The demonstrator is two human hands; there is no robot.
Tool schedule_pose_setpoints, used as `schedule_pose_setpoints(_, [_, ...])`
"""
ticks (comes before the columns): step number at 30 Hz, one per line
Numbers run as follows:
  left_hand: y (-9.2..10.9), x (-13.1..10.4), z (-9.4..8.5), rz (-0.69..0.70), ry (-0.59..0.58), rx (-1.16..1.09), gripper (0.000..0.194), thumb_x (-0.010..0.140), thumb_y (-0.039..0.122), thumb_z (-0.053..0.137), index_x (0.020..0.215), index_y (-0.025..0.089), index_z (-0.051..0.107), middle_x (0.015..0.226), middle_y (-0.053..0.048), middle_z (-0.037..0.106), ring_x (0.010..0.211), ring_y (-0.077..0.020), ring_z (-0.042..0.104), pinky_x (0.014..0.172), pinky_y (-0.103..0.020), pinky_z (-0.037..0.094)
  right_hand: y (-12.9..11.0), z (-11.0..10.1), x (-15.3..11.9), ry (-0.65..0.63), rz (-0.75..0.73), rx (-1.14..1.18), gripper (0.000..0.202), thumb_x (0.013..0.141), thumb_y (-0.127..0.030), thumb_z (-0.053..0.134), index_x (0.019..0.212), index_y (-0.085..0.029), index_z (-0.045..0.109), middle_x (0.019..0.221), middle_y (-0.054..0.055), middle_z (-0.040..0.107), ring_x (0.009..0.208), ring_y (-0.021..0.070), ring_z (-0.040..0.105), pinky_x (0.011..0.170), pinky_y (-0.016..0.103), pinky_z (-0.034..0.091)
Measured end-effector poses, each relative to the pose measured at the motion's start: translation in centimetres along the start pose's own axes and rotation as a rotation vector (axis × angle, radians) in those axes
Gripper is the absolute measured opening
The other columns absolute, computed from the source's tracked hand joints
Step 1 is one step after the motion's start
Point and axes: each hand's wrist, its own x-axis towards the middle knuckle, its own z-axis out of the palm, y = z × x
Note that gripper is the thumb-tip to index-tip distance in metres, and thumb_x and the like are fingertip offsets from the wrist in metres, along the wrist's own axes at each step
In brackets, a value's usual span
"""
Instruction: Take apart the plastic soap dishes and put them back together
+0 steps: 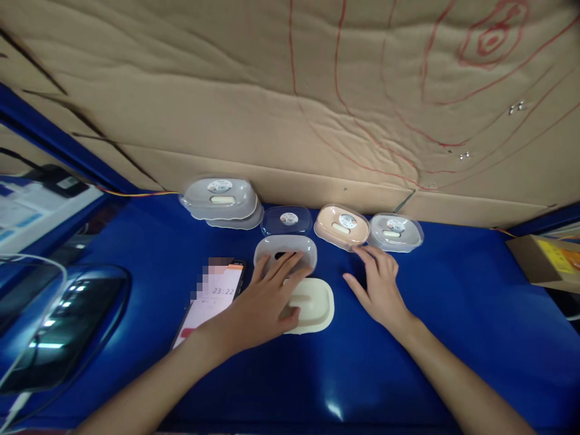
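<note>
My left hand point(272, 299) reaches over a small oval grey plastic tray point(263, 244) with a dark opening, its fingers spread. Whether the fingertips touch the tray, I cannot tell. Under the same hand lies a cream oval plastic piece point(319, 305) with a raised bar, partly hidden by the palm and thumb. My right hand point(378, 284) is open, thumb apart, its fingertips at the near edge of a peach oval box point(338, 232) with a clear lid and round label. Behind the grey tray rests a separate clear lid point(274, 222) with a label.
Two stacked grey lidded boxes point(220, 202) stand at back left, another grey lidded box point(408, 232) right of the peach one. A lit phone point(217, 296) lies left of my left hand. Farther left are a dark tablet-like device point(58, 329) and cables. Cardboard point(249, 115) walls the back.
</note>
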Motion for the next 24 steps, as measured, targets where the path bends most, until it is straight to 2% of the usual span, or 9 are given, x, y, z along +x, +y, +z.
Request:
schedule_pose_setpoints(2, [0.18, 0.1, -0.21, 0.006, 0.0, -0.011, 0.069, 0.091, 0.017, 0.062, 0.158, 0.02, 0.046, 0.174, -0.018, 0.04, 0.164, -0.0407, 0.031, 0.131, -0.072, 0.019, -0.06, -0.05, 0.06, 0.038, 0.025, -0.007, 0.065, 0.109, -0.046, 0.057, 0.168, -0.03, 0.034, 0.154, 0.019, 0.054, 0.143, 0.0413, 0.054, 0.116, 0.062, 0.041])
schedule_pose_setpoints(5, [0.25, 0.22, -0.32, 0.036, 0.019, -0.026, 0.068, 0.094, 0.02, 0.062, 0.16, 0.022, 0.044, 0.173, -0.017, 0.042, 0.163, -0.0395, 0.034, 0.131, -0.071, 0.02, -0.09, -0.08, 0.43, 0.008, -0.017, -0.025, 0.071, 0.11, -0.044, 0.055, 0.172, -0.032, 0.022, 0.168, 0.018, 0.044, 0.155, 0.0422, 0.042, 0.123, 0.065, 0.032])
schedule_pose_setpoints(7, [0.16, 0.26, -0.24, 0.057, 0.044, -0.028, 0.065, 0.1, 0.024, 0.061, 0.162, 0.024, 0.041, 0.173, -0.016, 0.043, 0.162, -0.0375, 0.036, 0.131, -0.069, 0.021, -0.1, -0.04, 0.58, -0.014, -0.045, -0.028, 0.074, 0.11, -0.045, 0.055, 0.172, -0.032, 0.018, 0.168, 0.017, 0.045, 0.158, 0.0413, 0.039, 0.125, 0.065, 0.028])
schedule_pose_setpoints(10, [-0.1, 0.34, -0.04, 0.075, 0.077, -0.032, 0.059, 0.106, 0.029, 0.059, 0.162, 0.027, 0.042, 0.171, -0.014, 0.045, 0.161, -0.036, 0.038, 0.132, -0.066, 0.022, -0.11, -0.02, 0.45, 0.04, -0.024, -0.011, 0.068, 0.108, -0.044, 0.059, 0.168, -0.031, 0.029, 0.154, 0.016, 0.057, 0.149, 0.0401, 0.049, 0.122, 0.062, 0.033])
schedule_pose_setpoints(12, [-0.28, 0.4, 0.06, 0.082, 0.091, -0.038, 0.056, 0.108, 0.033, 0.059, 0.161, 0.029, 0.044, 0.17, -0.013, 0.048, 0.159, -0.0362, 0.04, 0.132, -0.066, 0.023, -0.13, -0.08, 0.29, 0.093, -0.004, 0.002, 0.063, 0.107, -0.042, 0.061, 0.164, -0.033, 0.036, 0.148, 0.015, 0.059, 0.144, 0.0394, 0.053, 0.119, 0.06, 0.037])
schedule_pose_setpoints(17, [-0.51, 0.47, 0.13, 0.111, 0.121, -0.019, 0.052, 0.111, 0.038, 0.057, 0.161, 0.028, 0.046, 0.168, -0.015, 0.049, 0.158, -0.0372, 0.042, 0.13, -0.067, 0.026, -0.19, -0.36, 0.38, 0.035, -0.022, -0.021, 0.061, 0.108, -0.046, 0.06, 0.163, -0.034, 0.036, 0.165, 0.015, 0.047, 0.159, 0.0432, 0.035, 0.123, 0.064, 0.031])
schedule_pose_setpoints(19, [-0.47, 0.46, 0.1, 0.122, 0.131, -0.015, 0.051, 0.112, 0.037, 0.056, 0.161, 0.027, 0.046, 0.167, -0.016, 0.05, 0.157, -0.0371, 0.043, 0.129, -0.068, 0.026, -0.27, -0.38, 0.36, 0.047, -0.015, -0.022, 0.056, 0.106, -0.047, 0.063, 0.157, -0.033, 0.043, 0.157, 0.015, 0.054, 0.154, 0.0423, 0.042, 0.121, 0.063, 0.033])
schedule_pose_setpoints(21, [-0.37, 0.45, 0.04, 0.125, 0.137, -0.021, 0.05, 0.111, 0.036, 0.057, 0.16, 0.027, 0.048, 0.166, -0.015, 0.051, 0.155, -0.0366, 0.044, 0.13, -0.066, 0.026, -0.39, -0.33, 0.21, 0.119, 0.025, -0.02, 0.05, 0.103, -0.047, 0.067, 0.149, -0.032, 0.052, 0.145, 0.015, 0.058, 0.145, 0.0415, 0.051, 0.118, 0.063, 0.037])
schedule_pose_setpoints(24, [-0.21, 0.48, -0.07, 0.126, 0.15, -0.036, 0.048, 0.111, 0.034, 0.058, 0.158, 0.028, 0.05, 0.164, -0.015, 0.053, 0.154, -0.0361, 0.047, 0.13, -0.065, 0.027, -0.53, -0.23, 0.0, 0.168, 0.078, 0.002, 0.05, 0.101, -0.049, 0.07, 0.145, -0.03, 0.054, 0.151, 0.017, 0.05, 0.149, 0.0447, 0.047, 0.118, 0.066, 0.038])
